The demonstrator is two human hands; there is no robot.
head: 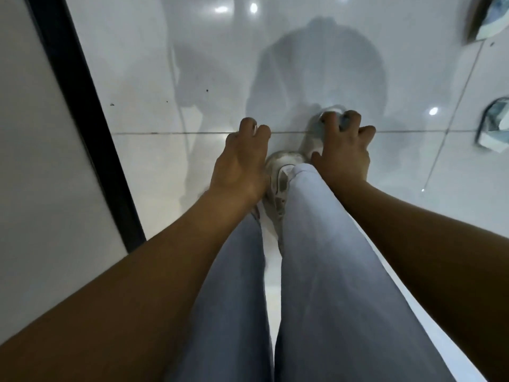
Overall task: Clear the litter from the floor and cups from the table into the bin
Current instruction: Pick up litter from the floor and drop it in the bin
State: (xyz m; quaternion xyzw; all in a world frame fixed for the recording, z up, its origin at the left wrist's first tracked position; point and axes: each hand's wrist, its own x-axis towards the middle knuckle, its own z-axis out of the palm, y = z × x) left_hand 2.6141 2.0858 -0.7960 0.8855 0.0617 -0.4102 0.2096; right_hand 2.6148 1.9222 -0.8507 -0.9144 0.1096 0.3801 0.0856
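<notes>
We look straight down at a glossy white tiled floor (pixel 385 64), both bare arms reaching low past grey trousers and a white shoe (pixel 281 172). At the centre of the frame, our right hand (pixel 343 150) has its fingers curled around a crumpled pale wrapper (pixel 326 117) lying on the tile. Just left of centre, our left hand (pixel 239 161) is curled loosely, and we cannot tell whether it holds anything. Two more blurred scraps of litter (pixel 494 125) lie well apart at the right edge. To do this well, we judge the fingers should close fully under the wrapper before lifting, so that nothing slips out. No bin is in view.
</notes>
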